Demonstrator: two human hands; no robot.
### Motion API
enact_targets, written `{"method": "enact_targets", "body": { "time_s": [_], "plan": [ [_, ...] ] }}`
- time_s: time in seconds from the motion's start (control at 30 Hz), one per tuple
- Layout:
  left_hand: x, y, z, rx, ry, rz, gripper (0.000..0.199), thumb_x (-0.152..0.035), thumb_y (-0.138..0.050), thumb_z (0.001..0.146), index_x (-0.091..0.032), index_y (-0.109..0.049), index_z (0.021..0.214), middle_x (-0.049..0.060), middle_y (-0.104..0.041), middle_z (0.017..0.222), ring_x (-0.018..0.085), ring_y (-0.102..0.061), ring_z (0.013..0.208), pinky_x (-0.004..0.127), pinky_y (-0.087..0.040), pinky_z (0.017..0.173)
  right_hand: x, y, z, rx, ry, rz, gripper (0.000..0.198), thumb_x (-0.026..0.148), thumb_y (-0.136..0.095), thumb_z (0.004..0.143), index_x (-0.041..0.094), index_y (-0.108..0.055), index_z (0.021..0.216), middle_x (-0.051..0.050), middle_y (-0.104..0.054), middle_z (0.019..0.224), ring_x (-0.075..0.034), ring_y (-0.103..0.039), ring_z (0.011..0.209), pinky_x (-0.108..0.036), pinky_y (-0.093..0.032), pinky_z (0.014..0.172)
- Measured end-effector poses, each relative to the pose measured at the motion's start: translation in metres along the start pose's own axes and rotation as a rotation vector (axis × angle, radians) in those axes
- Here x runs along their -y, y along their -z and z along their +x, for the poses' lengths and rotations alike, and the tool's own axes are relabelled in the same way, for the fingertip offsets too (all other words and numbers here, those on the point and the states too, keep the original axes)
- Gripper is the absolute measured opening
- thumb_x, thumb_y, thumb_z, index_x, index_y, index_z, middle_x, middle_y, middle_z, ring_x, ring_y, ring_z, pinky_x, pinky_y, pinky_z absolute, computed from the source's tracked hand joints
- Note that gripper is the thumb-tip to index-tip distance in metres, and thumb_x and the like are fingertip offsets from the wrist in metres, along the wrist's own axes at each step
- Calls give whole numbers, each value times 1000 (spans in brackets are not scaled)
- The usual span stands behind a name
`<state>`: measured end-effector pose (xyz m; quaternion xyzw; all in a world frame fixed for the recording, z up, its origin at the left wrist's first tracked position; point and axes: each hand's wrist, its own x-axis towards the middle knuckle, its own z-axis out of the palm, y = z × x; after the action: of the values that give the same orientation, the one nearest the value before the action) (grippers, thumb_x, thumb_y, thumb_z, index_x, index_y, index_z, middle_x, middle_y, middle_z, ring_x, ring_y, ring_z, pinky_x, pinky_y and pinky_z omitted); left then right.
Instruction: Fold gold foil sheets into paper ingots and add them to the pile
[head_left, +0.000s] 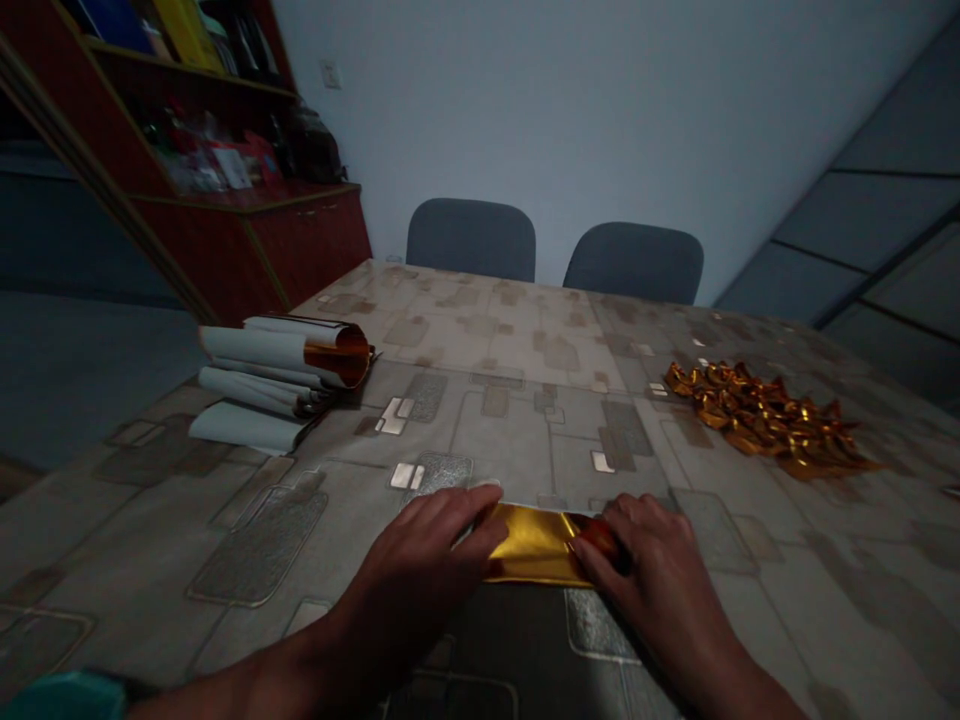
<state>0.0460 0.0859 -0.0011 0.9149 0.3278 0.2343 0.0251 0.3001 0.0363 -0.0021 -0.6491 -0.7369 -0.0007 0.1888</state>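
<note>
A strip of shiny gold foil paper [534, 543] lies crosswise in front of me, low over the patterned tabletop. My left hand [442, 540] grips its left end, thumb and fingers closed on the paper. At the other end, my right hand [645, 550] pinches the foil, where the corner looks bent or folded. The middle of the strip shows between both hands, with a straight near edge. Both ends are partly hidden under my fingers.
Rolled and curled sheets [259, 375], pale outside and gold inside, lie at the table's left. Several folded gold foil pieces [765, 415] are heaped at the right. Two grey chairs [471, 238] stand behind the table [495, 440]. A red cabinet [300, 245] is at the back left.
</note>
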Motion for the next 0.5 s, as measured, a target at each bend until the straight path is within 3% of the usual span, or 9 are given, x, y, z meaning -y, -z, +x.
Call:
{"method": "enact_targets", "body": {
  "time_s": [0.1,0.17,0.23,0.33,0.5],
  "plan": [
    [-5,-2,-4,89,-54,-81,41,-14,-46,99,-24,-47,139,6,-63,137,21,-59,124,43,-46,108,-1,0,1,24,-1,15,18,28,-72,85,21,-61,72,-3,-60,73,-25,-56,72,-36,-34,69],
    [-8,0,-7,168,-238,-138,46,-18,-47,99,-22,-40,144,7,-58,144,24,-51,135,49,-34,118,-1,0,1,39,-6,24,19,28,-71,86,21,-61,72,-4,-60,74,-25,-56,72,-36,-35,69],
    [-11,4,-10,277,-338,-185,69,-42,-60,93,-15,-32,150,15,-50,150,32,-46,139,54,-33,117,-2,1,1,45,-9,24,19,29,-71,87,21,-61,73,-4,-60,75,-25,-56,73,-37,-36,70],
    [-13,13,-11,371,-243,-232,80,-41,-66,90,-17,-25,154,16,-45,153,31,-43,141,52,-33,118,-2,1,0,36,-7,13,18,30,-69,87,21,-62,74,-4,-61,76,-26,-56,75,-37,-36,71],
    [-14,20,-10,370,-207,-299,83,-40,-68,88,-22,-23,156,14,-45,153,32,-42,142,50,-35,117,0,2,0,24,-15,-18,22,34,-64,90,21,-62,73,-5,-61,74,-26,-56,74,-38,-35,70]
  ]
}}
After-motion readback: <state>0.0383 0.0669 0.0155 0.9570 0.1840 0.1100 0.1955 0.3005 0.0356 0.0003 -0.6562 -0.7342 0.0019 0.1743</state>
